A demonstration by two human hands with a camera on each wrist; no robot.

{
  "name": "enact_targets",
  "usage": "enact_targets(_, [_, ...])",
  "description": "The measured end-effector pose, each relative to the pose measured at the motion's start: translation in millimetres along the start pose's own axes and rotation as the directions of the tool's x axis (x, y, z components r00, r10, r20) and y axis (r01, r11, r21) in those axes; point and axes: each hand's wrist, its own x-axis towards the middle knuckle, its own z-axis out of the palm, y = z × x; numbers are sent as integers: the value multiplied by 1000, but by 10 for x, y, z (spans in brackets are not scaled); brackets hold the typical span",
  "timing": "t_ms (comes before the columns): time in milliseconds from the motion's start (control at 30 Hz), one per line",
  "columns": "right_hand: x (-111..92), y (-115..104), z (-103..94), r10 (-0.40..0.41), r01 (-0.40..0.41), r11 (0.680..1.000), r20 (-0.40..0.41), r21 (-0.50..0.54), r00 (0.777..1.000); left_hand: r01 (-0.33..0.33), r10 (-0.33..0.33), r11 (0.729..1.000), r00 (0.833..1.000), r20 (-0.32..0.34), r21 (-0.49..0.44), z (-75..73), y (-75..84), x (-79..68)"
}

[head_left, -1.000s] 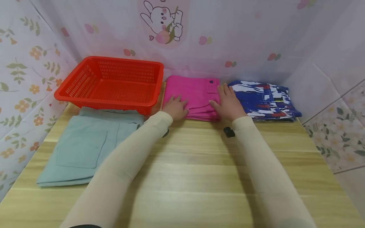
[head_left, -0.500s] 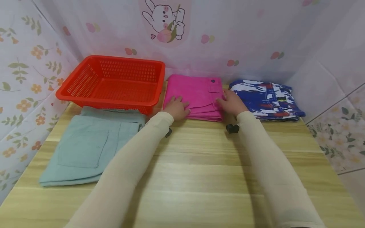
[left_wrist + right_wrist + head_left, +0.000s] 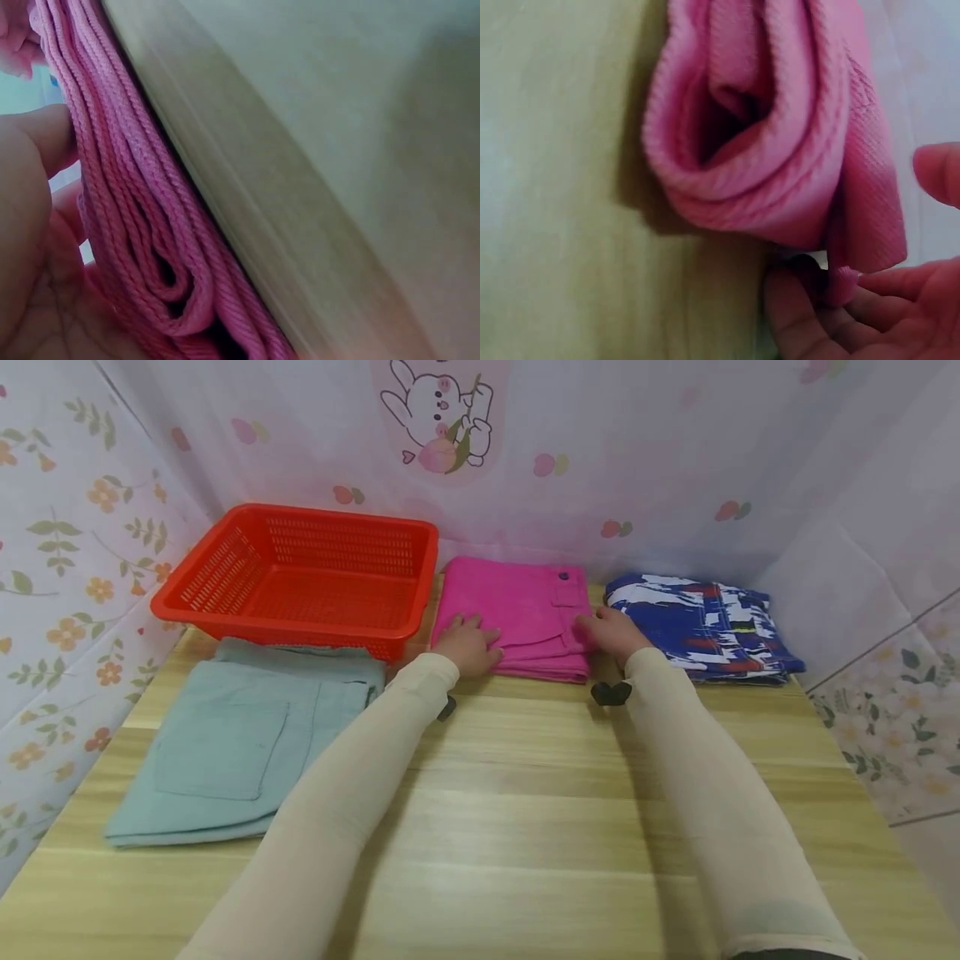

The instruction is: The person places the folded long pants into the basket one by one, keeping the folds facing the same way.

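Observation:
Folded pink pants lie against the back wall, thick twill layers showing at the near edge. My left hand rests on their front left corner, fingers spread over the top. In the left wrist view its thumb lies along the upper layer. At the right side of the pants is my right hand, touching the edge. The right wrist view has its fingers at a small loose flap of pink cloth, while the thumb stands apart from the fabric.
A red plastic basket stands at the back left. Folded pale green pants lie in front of it. Right of the pink pants are folded blue, white and red patterned pants. Cloth-covered walls border the wooden table.
My right hand has drawn back from the top right of the pink pants to their right edge, its fingers bending there. The left hand stays in place.

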Motion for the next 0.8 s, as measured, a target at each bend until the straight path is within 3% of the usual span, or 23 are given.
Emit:
enact_targets(233, [54,-40,9,31,-27,996,45,-88,998,3,-3,1000,1000,17,0,-44,28,-35])
enact_targets(567, [140,-20,34,-8,8,987,1,-162,1000,-7,7,1000,1000,11,-11,-21,5,-82])
enact_targets(800, [151,9,22,-8,9,987,9,-161,1000,-14,16,1000,999,47,-24,-22,-25,-13])
